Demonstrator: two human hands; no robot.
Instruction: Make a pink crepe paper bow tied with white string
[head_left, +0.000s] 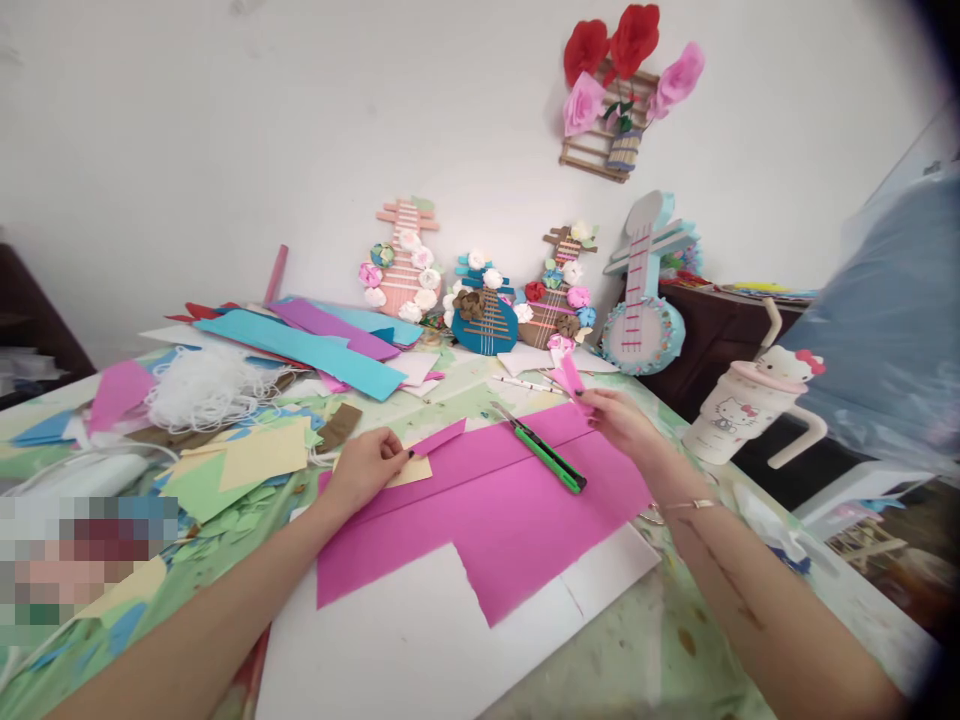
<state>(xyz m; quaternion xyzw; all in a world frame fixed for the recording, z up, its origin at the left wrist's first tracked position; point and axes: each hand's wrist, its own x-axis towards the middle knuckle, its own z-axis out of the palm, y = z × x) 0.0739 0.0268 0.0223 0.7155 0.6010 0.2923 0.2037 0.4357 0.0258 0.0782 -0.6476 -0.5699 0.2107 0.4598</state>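
Observation:
My left hand (pixel 371 462) is closed in a pinch on a narrow magenta paper strip (pixel 444 436), above the left part of a large magenta sheet (pixel 487 520). A small cream paper piece (pixel 412 472) lies under its fingertips. At the sheet's far right edge, my right hand (pixel 619 420) pinches a small folded-looking pink paper piece (pixel 571 375), held up off the sheet. Between the hands a green utility knife (pixel 547 455) lies on the sheet, blade pointing away to the left. Beneath the sheet is a white board (pixel 360 650).
Paper-instrument crafts with flowers (pixel 486 325) stand against the wall. Left of me are blue and purple paper strips (pixel 315 350), a heap of white cord (pixel 214 388) and cream and green scraps (pixel 262 455). A white tumbler (pixel 724 410) stands at the right edge.

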